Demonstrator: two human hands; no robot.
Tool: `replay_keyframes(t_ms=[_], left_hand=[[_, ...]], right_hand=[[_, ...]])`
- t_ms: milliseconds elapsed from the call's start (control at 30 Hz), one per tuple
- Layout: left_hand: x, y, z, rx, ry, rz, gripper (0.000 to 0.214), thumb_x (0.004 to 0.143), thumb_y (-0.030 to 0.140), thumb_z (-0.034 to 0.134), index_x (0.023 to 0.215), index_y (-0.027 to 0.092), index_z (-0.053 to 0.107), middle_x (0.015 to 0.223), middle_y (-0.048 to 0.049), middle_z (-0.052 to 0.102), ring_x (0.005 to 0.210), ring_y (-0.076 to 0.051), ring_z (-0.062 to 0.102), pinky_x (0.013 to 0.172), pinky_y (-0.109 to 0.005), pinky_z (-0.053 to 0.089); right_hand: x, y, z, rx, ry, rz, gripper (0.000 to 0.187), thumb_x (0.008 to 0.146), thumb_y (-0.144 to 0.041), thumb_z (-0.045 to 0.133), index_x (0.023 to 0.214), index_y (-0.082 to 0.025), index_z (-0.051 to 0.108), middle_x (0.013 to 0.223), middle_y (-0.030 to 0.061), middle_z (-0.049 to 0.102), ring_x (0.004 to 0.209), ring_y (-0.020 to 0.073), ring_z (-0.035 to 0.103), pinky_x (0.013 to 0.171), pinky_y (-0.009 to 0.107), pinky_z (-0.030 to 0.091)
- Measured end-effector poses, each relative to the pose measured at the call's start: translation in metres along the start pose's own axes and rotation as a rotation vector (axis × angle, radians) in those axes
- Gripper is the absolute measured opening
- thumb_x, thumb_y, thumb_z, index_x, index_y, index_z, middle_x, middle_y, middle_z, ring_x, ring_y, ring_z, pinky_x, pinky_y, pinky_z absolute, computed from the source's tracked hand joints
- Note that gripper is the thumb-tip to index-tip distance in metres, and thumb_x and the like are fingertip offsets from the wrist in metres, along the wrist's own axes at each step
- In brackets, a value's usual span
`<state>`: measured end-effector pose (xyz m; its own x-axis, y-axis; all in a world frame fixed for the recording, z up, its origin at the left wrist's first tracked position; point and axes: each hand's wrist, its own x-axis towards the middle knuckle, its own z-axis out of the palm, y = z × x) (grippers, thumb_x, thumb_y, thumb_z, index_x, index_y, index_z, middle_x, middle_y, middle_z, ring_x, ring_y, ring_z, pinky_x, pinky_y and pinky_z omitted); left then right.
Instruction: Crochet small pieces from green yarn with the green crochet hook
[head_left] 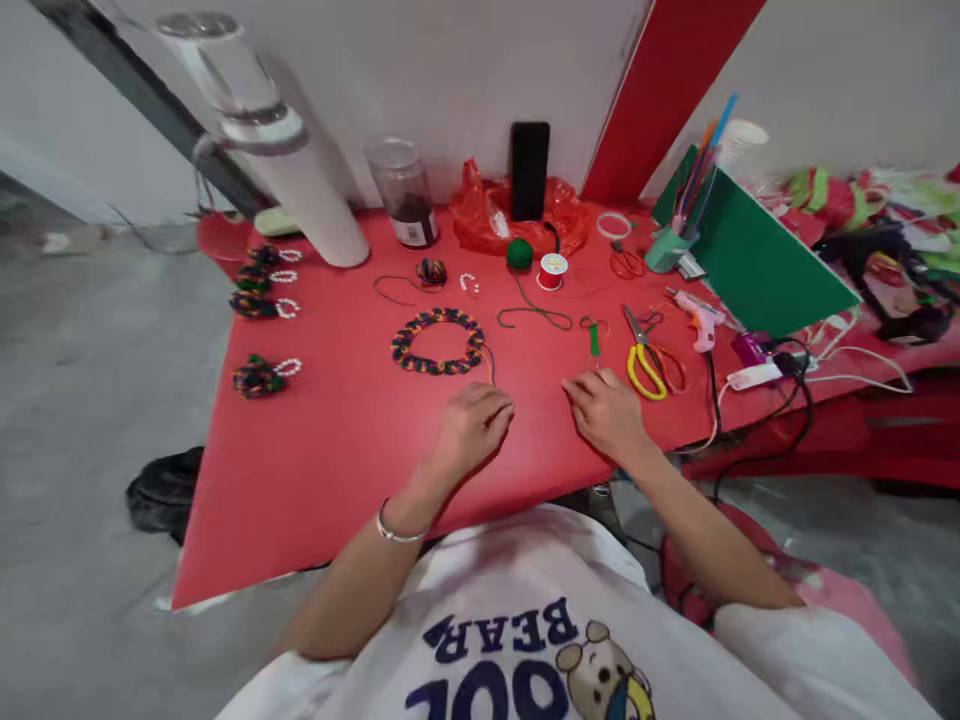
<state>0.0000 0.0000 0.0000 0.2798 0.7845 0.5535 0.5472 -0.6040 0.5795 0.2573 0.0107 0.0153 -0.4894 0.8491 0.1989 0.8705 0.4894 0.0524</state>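
My left hand [474, 425] rests on the red table with its fingers curled together; nothing shows in it. Just beyond it lies a multicoloured crocheted yarn ring [403, 350], its loose tail [491, 366] running down close to my fingers. My right hand [606, 412] also rests on the table, fingers bent in and no object visible in them. Right above its knuckles lies a green-handled crochet hook [595, 338], its thin shaft pointing at the hand. Yellow-handled scissors [643, 362] lie to the right of that hand.
Finished yarn scrunchies with beads [257, 376] line the left side. Farther back are a variegated yarn ball [431, 271], green yarn ball [519, 253], red thread spool [553, 271], jar [405, 195] and phone [529, 170]. A pink glue gun [701, 318] and power strip [754, 375] with cables occupy the right.
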Motion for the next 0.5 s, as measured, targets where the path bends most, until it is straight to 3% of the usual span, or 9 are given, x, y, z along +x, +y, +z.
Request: replay_keyframes(t_ms=[500], left_hand=[[0.0004, -0.0004, -0.001, -0.01, -0.004, -0.065, 0.017, 0.095, 0.02, 0.059, 0.088, 0.019, 0.074, 0.085, -0.0076, 0.076, 0.083, -0.02, 0.069, 0.078, -0.035, 0.056]], right_hand=[[0.0009, 0.0033, -0.0004, 0.032, 0.019, 0.034, 0.028, 0.097, -0.019, 0.055, 0.119, -0.017, 0.072, 0.112, 0.0091, 0.072, 0.102, 0.0253, 0.053, 0.083, 0.036, 0.043]])
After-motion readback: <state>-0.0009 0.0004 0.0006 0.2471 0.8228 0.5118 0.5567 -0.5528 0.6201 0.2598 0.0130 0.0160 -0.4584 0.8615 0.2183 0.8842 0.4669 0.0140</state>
